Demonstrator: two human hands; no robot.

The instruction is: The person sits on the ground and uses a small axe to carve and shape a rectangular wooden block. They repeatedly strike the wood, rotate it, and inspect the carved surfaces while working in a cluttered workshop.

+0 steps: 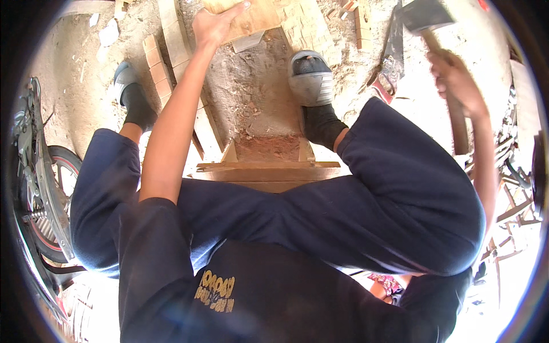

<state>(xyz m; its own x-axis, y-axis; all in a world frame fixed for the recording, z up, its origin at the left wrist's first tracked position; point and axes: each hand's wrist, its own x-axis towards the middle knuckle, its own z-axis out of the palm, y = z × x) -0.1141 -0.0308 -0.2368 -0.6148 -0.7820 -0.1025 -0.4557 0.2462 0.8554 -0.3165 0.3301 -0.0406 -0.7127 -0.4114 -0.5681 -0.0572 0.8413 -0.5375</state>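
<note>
Head view: we are holding a wooden board at the top middle, well ahead of our knees. Our left hand is gripping its left side, thumb lying along the board; the other fingers are hiding, so we cannot tell how they are closing. A pale plank is lying just right of the board, though we cannot tell whether the two are touching. Off to the right, our right hand is wrapping its fingers around the wooden handle of a hatchet, and its dark head is pointing away from us, raised well apart from the board. Our right sandal is resting by the plank's near end, while our left sandal is standing beside some long wooden strips. Nearer us, a wooden bench is showing between our thighs, and a motorcycle is standing at far left.
</note>
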